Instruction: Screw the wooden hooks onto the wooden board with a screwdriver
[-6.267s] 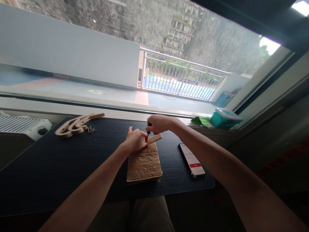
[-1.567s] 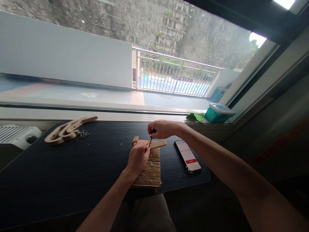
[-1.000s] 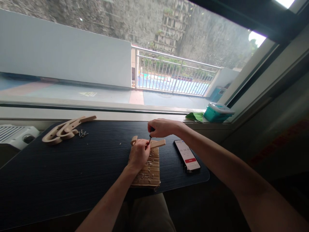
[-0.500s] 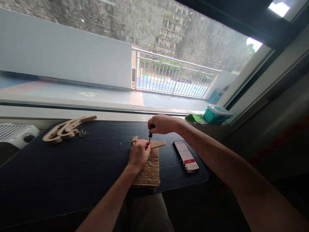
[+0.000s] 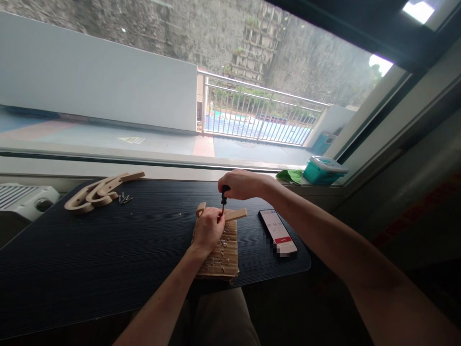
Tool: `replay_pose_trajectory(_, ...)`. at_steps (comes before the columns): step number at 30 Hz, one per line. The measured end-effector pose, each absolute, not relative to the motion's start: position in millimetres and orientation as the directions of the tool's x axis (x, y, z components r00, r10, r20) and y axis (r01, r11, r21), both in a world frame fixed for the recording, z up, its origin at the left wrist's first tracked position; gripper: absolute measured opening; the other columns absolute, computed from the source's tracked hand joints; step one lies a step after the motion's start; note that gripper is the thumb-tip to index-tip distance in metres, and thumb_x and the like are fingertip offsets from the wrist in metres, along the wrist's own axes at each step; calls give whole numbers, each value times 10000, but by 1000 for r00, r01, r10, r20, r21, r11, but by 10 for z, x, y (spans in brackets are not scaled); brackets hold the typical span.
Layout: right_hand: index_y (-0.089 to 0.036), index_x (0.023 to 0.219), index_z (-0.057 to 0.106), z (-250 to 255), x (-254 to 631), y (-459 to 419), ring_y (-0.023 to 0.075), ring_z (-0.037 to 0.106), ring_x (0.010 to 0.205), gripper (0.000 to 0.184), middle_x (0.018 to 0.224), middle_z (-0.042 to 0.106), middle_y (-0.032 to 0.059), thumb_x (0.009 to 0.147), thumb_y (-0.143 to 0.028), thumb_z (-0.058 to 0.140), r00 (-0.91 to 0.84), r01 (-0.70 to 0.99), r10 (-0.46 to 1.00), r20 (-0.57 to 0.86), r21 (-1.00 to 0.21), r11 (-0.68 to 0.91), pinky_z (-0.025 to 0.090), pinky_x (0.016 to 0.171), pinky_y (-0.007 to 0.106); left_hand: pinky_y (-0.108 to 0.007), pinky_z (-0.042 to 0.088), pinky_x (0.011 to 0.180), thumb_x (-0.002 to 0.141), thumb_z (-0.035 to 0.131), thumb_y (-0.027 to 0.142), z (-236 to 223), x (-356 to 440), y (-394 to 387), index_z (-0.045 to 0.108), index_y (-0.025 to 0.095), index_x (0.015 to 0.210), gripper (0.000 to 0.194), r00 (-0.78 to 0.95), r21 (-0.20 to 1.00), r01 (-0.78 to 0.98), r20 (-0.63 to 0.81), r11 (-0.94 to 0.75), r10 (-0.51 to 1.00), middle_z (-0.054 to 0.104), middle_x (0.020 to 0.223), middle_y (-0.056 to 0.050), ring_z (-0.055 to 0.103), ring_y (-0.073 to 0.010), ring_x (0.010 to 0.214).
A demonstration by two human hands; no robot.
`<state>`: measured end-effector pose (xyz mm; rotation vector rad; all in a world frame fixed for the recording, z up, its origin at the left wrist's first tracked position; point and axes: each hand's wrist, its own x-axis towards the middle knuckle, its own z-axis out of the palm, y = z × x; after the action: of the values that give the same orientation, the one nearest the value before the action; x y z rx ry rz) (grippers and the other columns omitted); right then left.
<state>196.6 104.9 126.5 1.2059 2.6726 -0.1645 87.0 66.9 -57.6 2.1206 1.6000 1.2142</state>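
My right hand (image 5: 240, 184) is closed round the black handle of a screwdriver (image 5: 224, 198), which points down. Its tip ends at the fingers of my left hand (image 5: 209, 228), where a screw, if there is one, is hidden. With its fingers closed, my left hand presses on a curved wooden hook (image 5: 236, 215); one straight end sticks out to the right and a curled end shows on the left. Beneath the hook lies a block of corrugated cardboard (image 5: 230, 245), its top pitted and torn.
Several wooden hooks (image 5: 103, 190) lie at the table's back left, beside several screws (image 5: 125, 198). A phone (image 5: 277, 231) showing a timer lies to the right. On the sill are a green cloth (image 5: 290, 176) and a teal box (image 5: 322, 170). The dark table (image 5: 118, 254) ends at the front.
My right hand and the top of the screwdriver handle have shifted slightly left. My left hand, the wooden hook and the cardboard look unmoved.
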Motion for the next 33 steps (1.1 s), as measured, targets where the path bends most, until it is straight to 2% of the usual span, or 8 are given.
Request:
replay_pose_trajectory(7, -102, 940, 701, 1238, 1947, 1021, 169, 578, 743, 279, 912, 692, 119, 822, -269, 511, -554, 798, 792, -257, 109, 593, 340, 562, 259, -356, 464, 814, 789, 542, 146, -567, 868, 667, 644, 171, 761, 108, 76, 601, 696, 482, -393, 873, 686, 806, -59, 598, -208, 829)
replay_pose_trajectory(10, -124, 992, 689, 1274, 1947, 1004, 168, 574, 751, 282, 938, 692, 98, 801, -270, 543, -560, 799, 781, -275, 72, 598, 350, 561, 257, -361, 465, 809, 791, 538, 151, -570, 864, 667, 647, 168, 769, 113, 77, 598, 699, 482, -393, 873, 689, 812, -64, 599, -213, 833)
replay_pose_trajectory(13, -169, 1028, 679, 1307, 1950, 999, 151, 569, 772, 292, 967, 691, 57, 756, -186, 572, -599, 780, 749, -284, 6, 626, 365, 589, 240, -352, 468, 798, 796, 534, 162, -587, 861, 675, 649, 170, 771, 118, 80, 595, 700, 485, -396, 871, 686, 808, -63, 597, -209, 833)
replay_pose_trajectory(16, -158, 988, 694, 1302, 1949, 1004, 150, 567, 784, 270, 958, 692, 66, 761, -158, 549, -606, 769, 743, -284, 28, 638, 368, 617, 244, -345, 465, 801, 795, 537, 165, -601, 862, 683, 646, 173, 767, 113, 80, 593, 701, 486, -396, 870, 683, 805, -59, 594, -202, 830)
replay_pose_trajectory(24, -95, 986, 686, 1243, 1948, 1006, 172, 571, 765, 305, 951, 683, 126, 835, -277, 494, -532, 805, 796, -289, 117, 581, 347, 573, 266, -345, 465, 803, 809, 528, 173, -576, 856, 672, 642, 174, 776, 119, 95, 584, 703, 488, -405, 868, 685, 818, -58, 594, -203, 827)
replay_pose_trajectory(29, -184, 1051, 662, 1260, 1963, 1002, 163, 574, 822, 343, 995, 679, 58, 733, -130, 543, -609, 767, 748, -266, 42, 640, 358, 602, 244, -352, 463, 811, 812, 527, 177, -575, 859, 672, 639, 169, 769, 120, 91, 583, 708, 484, -398, 870, 681, 813, -62, 594, -210, 836)
replay_pose_trajectory(33, -154, 1000, 684, 1251, 1946, 994, 181, 582, 842, 324, 978, 684, 83, 717, -96, 537, -603, 758, 745, -284, 87, 647, 359, 604, 251, -353, 463, 814, 810, 531, 176, -571, 863, 674, 637, 170, 766, 115, 92, 582, 713, 476, -391, 875, 676, 811, -63, 591, -212, 837)
